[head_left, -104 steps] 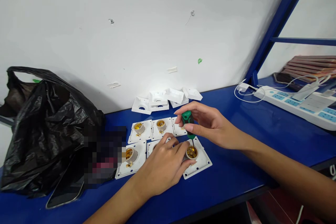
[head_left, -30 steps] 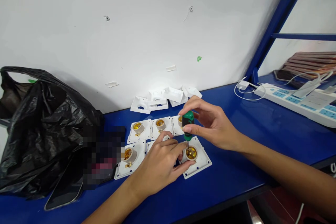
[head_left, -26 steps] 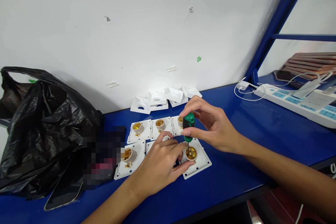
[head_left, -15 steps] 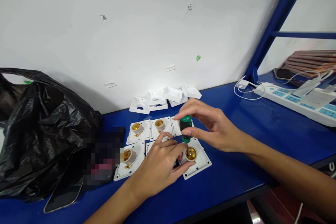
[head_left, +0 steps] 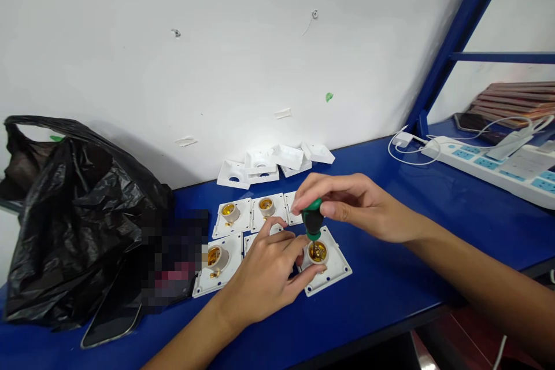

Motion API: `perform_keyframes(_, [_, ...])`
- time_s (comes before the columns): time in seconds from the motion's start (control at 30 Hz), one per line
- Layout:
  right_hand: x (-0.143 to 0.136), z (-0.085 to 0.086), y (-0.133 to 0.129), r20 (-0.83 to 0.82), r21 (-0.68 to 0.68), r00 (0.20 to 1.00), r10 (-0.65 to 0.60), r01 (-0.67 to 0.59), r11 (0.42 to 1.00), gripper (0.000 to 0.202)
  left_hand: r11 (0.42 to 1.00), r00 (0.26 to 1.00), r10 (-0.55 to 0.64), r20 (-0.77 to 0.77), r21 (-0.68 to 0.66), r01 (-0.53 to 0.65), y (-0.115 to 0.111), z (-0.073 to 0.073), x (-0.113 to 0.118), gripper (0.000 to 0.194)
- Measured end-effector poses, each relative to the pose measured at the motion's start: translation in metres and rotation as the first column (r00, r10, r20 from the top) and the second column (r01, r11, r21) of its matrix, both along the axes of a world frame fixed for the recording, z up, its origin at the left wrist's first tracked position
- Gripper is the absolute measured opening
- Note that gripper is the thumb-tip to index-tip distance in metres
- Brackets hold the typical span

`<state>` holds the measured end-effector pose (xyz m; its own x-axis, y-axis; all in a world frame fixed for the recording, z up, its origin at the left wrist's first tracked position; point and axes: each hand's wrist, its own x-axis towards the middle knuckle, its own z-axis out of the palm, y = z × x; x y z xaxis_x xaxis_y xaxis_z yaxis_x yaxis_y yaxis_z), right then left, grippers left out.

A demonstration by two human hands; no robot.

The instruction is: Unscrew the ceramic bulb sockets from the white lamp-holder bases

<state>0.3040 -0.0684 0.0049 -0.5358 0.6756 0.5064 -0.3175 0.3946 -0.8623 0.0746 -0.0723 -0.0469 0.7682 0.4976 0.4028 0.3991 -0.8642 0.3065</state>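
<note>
A green and black screwdriver (head_left: 313,221) stands nearly upright, its tip inside the brass-lined round socket (head_left: 318,252) on a white square plate (head_left: 335,269). My right hand (head_left: 359,205) pinches the top of its handle between thumb and fingers. Around the left side of that socket curl the thumb and fingers of my left hand (head_left: 271,272), holding it on the blue table. More white plates with sockets lie to the left, such as one at the back (head_left: 234,217) and one nearer (head_left: 219,263). Another plate is partly hidden under my left hand.
White square covers (head_left: 288,157) are piled by the wall. A black plastic bag (head_left: 87,219) and a dark phone (head_left: 113,312) lie at the left. To the right are a white power strip (head_left: 481,165), cables and a stack of booklets (head_left: 515,101) beside a blue frame (head_left: 446,46).
My right hand has shifted its grip to the top of the screwdriver handle, its fingers turned. The screwdriver tilts slightly differently. My left hand stays on the socket. The view has shifted slightly.
</note>
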Motion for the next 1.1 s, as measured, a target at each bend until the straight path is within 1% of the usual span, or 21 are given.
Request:
perform_keyframes(0.07, [0.0, -0.001, -0.001, 0.007, 0.001, 1.0, 0.002, -0.002, 1.0, 0.025, 1.0, 1.0, 0.003, -0.002, -0.011, -0.003, 0.0, 0.0, 0.0, 0.018])
perform_keyframes(0.1, [0.0, -0.002, -0.001, -0.017, 0.013, 1.0, -0.026, 0.026, 1.0, 0.025, 1.0, 1.0, 0.009, 0.001, -0.017, -0.009, 0.0, 0.0, 0.0, 0.015])
perform_keyframes(0.17, [0.001, -0.002, 0.002, -0.096, 0.023, 0.988, -0.12, 0.122, 0.992, 0.024, 0.999, 0.999, 0.03, 0.018, -0.026, -0.029, 0.0, 0.0, 0.0, 0.017])
perform_keyframes(0.23, [0.004, 0.001, 0.009, -0.158, -0.006, 0.957, -0.244, 0.246, 0.969, 0.023, 0.998, 0.998, 0.053, 0.039, -0.036, -0.051, 0.001, 0.0, 0.0, 0.021])
perform_keyframes(0.27, [0.008, 0.003, 0.014, -0.179, -0.022, 0.931, -0.318, 0.319, 0.947, 0.023, 0.997, 0.997, 0.063, 0.044, -0.043, -0.061, 0.001, 0.001, 0.0, 0.021])
perform_keyframes(0.3, [0.012, 0.006, 0.021, -0.183, -0.034, 0.895, -0.407, 0.408, 0.912, 0.023, 0.996, 0.996, 0.076, 0.044, -0.047, -0.074, 0.001, 0.002, 0.0, 0.022])
perform_keyframes(0.33, [0.017, 0.008, 0.028, -0.177, -0.032, 0.844, -0.506, 0.509, 0.86, 0.022, 0.995, 0.995, 0.092, 0.04, -0.049, -0.09, 0.002, 0.004, 0.001, 0.022])
perform_keyframes(0.4, [0.029, 0.008, 0.045, -0.115, 0.027, 0.739, -0.664, 0.671, 0.741, 0.025, 0.992, 0.992, 0.12, 0.035, -0.043, -0.119, 0.004, 0.008, 0.006, 0.024])
perform_keyframes(0.43, [0.035, 0.005, 0.052, -0.108, 0.039, 0.715, -0.691, 0.697, 0.716, 0.029, 0.992, 0.992, 0.126, 0.031, -0.026, -0.125, 0.006, 0.011, 0.009, 0.026])
perform_keyframes(0.53, [0.053, -0.012, 0.072, -0.105, 0.052, 0.655, -0.748, 0.755, 0.654, 0.036, 0.992, 0.995, 0.103, -0.01, 0.067, -0.102, 0.015, 0.019, 0.025, 0.026])
perform_keyframes(0.6, [0.062, -0.027, 0.08, -0.115, 0.048, 0.604, -0.788, 0.796, 0.603, 0.039, 0.991, 0.995, 0.074, -0.065, 0.12, -0.066, 0.025, 0.021, 0.039, 0.021])
perform_keyframes(0.67, [0.07, -0.04, 0.085, -0.124, 0.045, 0.558, -0.82, 0.829, 0.557, 0.04, 0.988, 0.989, 0.031, -0.142, 0.155, -0.009, 0.036, 0.021, 0.055, 0.02])
perform_keyframes(0.73, [0.077, -0.049, 0.088, -0.127, 0.051, 0.522, -0.844, 0.853, 0.52, 0.038, 0.976, 0.969, -0.026, -0.245, 0.202, 0.077, 0.044, 0.021, 0.071, 0.031])
perform_keyframes(0.8, [0.083, -0.052, 0.089, -0.123, 0.068, 0.494, -0.861, 0.87, 0.489, 0.035, 0.952, 0.932, -0.104, -0.348, 0.237, 0.195, 0.048, 0.022, 0.084, 0.048])
perform_keyframes(0.87, [0.086, -0.051, 0.088, -0.118, 0.092, 0.473, -0.873, 0.881, 0.465, 0.03, 0.915, 0.882, -0.192, -0.431, 0.245, 0.319, 0.046, 0.025, 0.091, 0.061])
perform_keyframes(0.97, [0.086, -0.048, 0.085, -0.117, 0.135, 0.458, -0.881, 0.886, 0.443, 0.025, 0.874, 0.808, -0.288, -0.514, 0.203, 0.441, 0.04, 0.034, 0.092, 0.072])
perform_keyframes(1.0, [0.085, -0.046, 0.084, -0.116, 0.15, 0.459, -0.881, 0.885, 0.441, 0.023, 0.882, 0.811, -0.292, -0.508, 0.185, 0.433, 0.038, 0.036, 0.091, 0.067])
perform_keyframes(1.03, [0.083, -0.046, 0.083, -0.114, 0.165, 0.462, -0.879, 0.882, 0.442, 0.022, 0.899, 0.825, -0.288, -0.487, 0.159, 0.407, 0.038, 0.037, 0.09, 0.058])
perform_keyframes(1.1, [0.08, -0.044, 0.081, -0.109, 0.191, 0.472, -0.875, 0.874, 0.448, 0.021, 0.938, 0.875, -0.251, -0.413, 0.119, 0.325, 0.04, 0.036, 0.09, 0.039])
